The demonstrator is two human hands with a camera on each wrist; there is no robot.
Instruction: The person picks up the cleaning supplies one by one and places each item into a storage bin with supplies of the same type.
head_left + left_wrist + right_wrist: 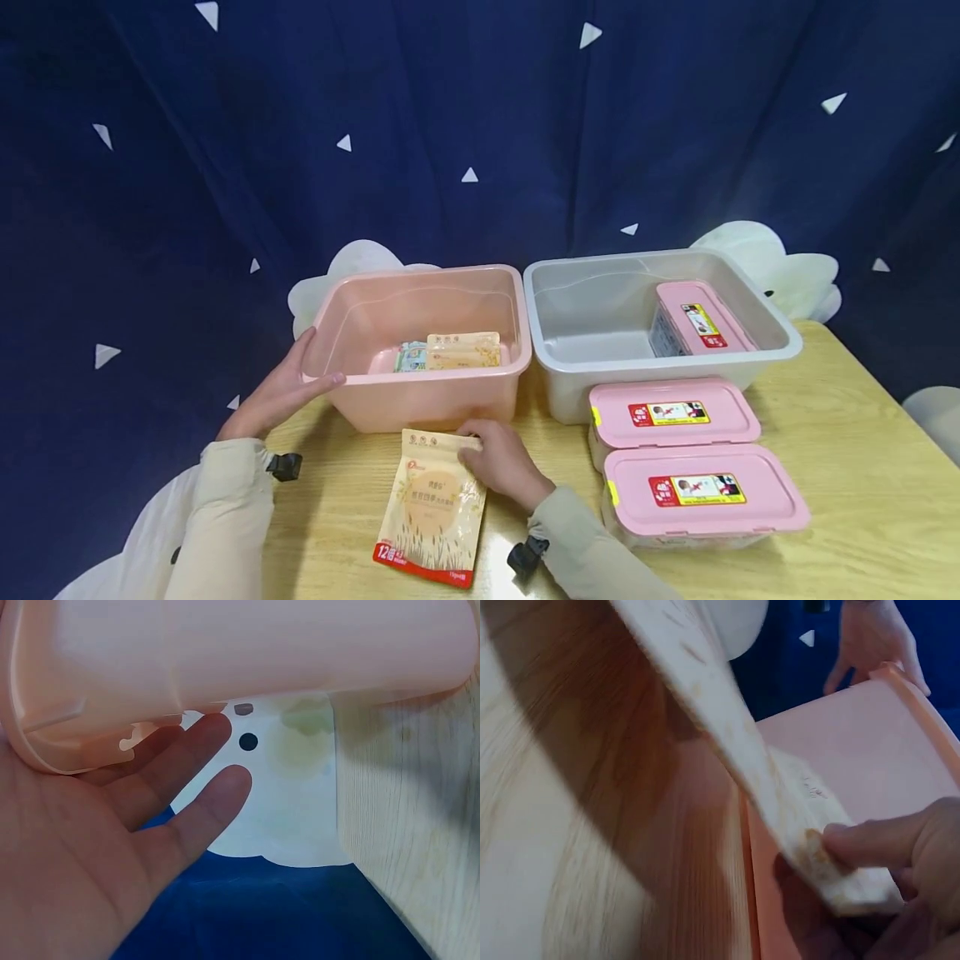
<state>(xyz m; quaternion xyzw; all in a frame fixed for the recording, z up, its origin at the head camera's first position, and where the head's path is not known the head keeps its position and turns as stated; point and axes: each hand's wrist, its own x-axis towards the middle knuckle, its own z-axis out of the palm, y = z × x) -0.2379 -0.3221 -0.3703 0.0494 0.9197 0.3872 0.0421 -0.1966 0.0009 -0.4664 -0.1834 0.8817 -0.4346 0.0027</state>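
Note:
My right hand (501, 460) pinches the upper right edge of a beige pouch (431, 517) with wheat stalks and a red bottom band. The pouch is tilted up in front of the pink bin (427, 408), its face toward me. In the right wrist view, the pouch (727, 742) shows nearly edge-on, and my thumb presses on its face. My left hand (281, 392) holds the front left corner of that bin, its thumb along the rim. Under the rim, fingers (214, 795) extend in the left wrist view. Inside the bin lie a beige packet (462, 350) and a blue-green packet (411, 357).
A grey bin (570, 354) stands right of the pink one and holds a pink-lidded box (703, 321). Two more pink-lidded boxes (675, 412) (705, 490) sit in front of it on the wooden table (862, 467). A dark blue patterned curtain (480, 100) hangs behind.

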